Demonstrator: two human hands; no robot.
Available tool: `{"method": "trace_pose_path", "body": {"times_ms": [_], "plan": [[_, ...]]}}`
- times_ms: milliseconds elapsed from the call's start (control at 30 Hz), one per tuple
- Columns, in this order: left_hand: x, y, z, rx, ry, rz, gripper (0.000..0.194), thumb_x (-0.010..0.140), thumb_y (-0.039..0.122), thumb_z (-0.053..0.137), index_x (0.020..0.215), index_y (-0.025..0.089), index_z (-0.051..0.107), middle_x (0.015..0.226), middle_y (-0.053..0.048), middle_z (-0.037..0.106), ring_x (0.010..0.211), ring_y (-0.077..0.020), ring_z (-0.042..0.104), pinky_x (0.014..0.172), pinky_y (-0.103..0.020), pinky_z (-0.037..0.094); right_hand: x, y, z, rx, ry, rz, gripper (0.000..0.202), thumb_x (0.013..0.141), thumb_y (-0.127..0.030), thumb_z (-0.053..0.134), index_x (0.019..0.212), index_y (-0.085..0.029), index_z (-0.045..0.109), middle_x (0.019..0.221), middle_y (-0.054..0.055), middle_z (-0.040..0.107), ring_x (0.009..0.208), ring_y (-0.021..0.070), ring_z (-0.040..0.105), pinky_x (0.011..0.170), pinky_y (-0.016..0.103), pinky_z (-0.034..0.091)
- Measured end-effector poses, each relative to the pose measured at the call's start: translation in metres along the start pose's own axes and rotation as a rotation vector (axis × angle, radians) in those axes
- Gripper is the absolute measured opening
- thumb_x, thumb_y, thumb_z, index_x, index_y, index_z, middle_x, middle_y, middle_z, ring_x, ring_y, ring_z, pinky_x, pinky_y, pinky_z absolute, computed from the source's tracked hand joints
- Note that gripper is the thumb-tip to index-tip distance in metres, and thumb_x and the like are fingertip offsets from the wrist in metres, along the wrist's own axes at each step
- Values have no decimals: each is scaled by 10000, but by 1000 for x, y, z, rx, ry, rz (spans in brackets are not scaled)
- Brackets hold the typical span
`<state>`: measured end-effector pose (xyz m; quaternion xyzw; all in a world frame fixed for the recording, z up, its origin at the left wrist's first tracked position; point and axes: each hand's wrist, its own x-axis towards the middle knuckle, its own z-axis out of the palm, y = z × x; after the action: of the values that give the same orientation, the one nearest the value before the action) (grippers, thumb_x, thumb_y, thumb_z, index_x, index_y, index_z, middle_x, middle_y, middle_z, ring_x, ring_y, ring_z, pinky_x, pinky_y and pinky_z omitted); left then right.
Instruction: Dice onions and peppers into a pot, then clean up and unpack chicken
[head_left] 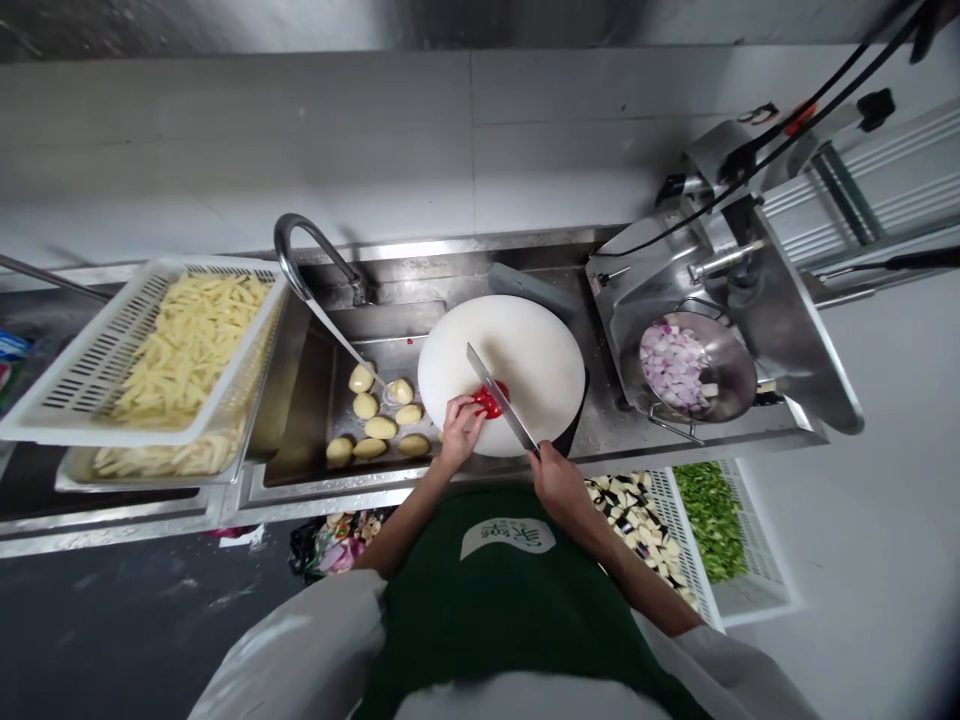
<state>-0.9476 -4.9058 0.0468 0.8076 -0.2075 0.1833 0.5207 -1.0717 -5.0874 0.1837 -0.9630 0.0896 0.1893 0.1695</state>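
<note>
A round white cutting board (pixel 536 345) lies in front of me, with a red pepper (pixel 489 401) near its front left part. My left hand (pixel 463 428) presses its fingers on the pepper's left side, holding it against the board. In my right hand (pixel 556 475) is the handle of a kitchen knife (pixel 501 398), its long blade angled away to the left across the pepper. Whether the edge is inside the pepper I cannot tell. The blade covers part of the pepper.
Left of the board, a tap (pixel 292 240) runs water over several peeled potatoes (pixel 381 427) in a sink (pixel 292 440). A white basket (pixel 97 432) of potato strips stands farther left. On the right, a metal pot (pixel 739 375) holds chopped onion. Baskets of diced eggplant (pixel 645 515) and chopped greens (pixel 712 520) sit below.
</note>
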Motion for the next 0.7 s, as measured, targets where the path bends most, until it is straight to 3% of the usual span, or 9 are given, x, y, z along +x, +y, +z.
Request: {"method": "trace_pose_path", "body": {"times_ms": [233,433,567,700], "plan": [[-3,-1,0,-17,-38,-52,194,1002,386,633,1046,233,743,1142,-113,636,1149,-263,630,1034,-481,562,2,-4,-13,-67,-95,9,263,1131,-337,326,1179,-162,517,1027,179,773,931,286,766,724,296,449],[3,1,-5,-34,-59,33,129,990,313,657,1056,243,743,1134,-96,638,1123,-243,631,1003,-431,563,43,-12,11,-78,-122,-3,289,1124,-308,336,1219,-132,545,1075,207,776,998,299,766,779,313,493],[2,-6,-23,-24,-118,8,185,993,300,624,1118,238,745,1151,-105,609,1131,-246,625,1019,-431,558,68,-4,21,-51,-100,-18,316,1128,-332,358,1235,-127,573,1069,192,776,1022,294,760,792,309,475],[-8,-23,-54,36,-118,-106,297,1017,343,520,1150,223,756,1166,-117,563,1168,-261,601,1063,-478,542,76,27,13,-5,-64,-15,308,1128,-361,395,1156,-148,615,1058,155,778,1038,273,745,797,286,436]]}}
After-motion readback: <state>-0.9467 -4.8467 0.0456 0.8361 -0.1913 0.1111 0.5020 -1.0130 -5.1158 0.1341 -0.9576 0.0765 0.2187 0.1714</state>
